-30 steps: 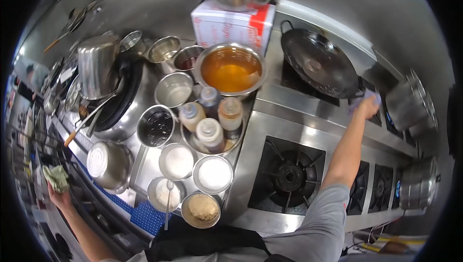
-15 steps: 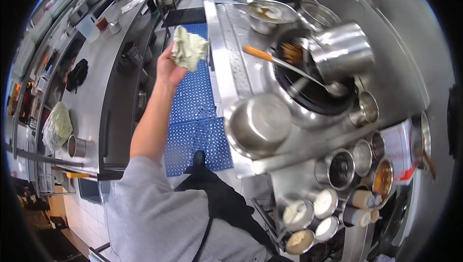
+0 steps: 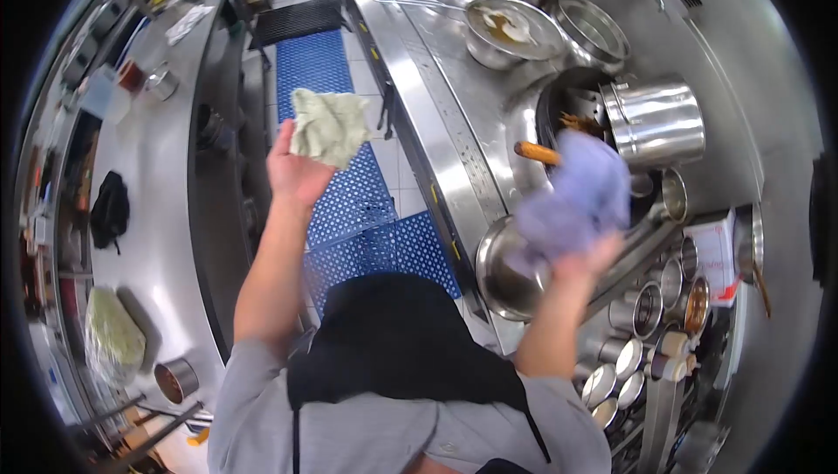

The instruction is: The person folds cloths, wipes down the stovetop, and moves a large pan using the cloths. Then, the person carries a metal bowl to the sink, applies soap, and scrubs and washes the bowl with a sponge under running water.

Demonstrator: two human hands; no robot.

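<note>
Two cloths are held, one in each hand, in front of the body and above waist level in the head view. The pale green cloth [image 3: 330, 129] is carried by the left hand [image 3: 301, 182]; it is spread into a roughly square, limp sheet, its surface creased and crumpled, its edges uneven, with greyish shadow in the folds. The cloth is seen against the walkway, where a blue mat [image 3: 347, 203] is laid. The palm is turned to the camera and one digit is seen upright along the cloth's left edge; the other fingers are mostly covered by the cloth, so their exact spread cannot be told. The purple cloth [image 3: 580, 190] is gripped by the right hand [image 3: 589, 260], above the steel counter [image 3: 463, 138]. It is bunched and softly lobed, light lavender at its upper part, with darker bluish patches and a loose, duller fold at lower left; its outline and weave are smeared by blur. The right fingers are blurred too, and their separate positions cannot be read. An orange handle [image 3: 536, 153] is partly hidden by the purple cloth, a shiny steel pot [image 3: 659, 120] is seen to its right, and a rounded steel vessel [image 3: 504, 269] is seen at its lower left.
</note>
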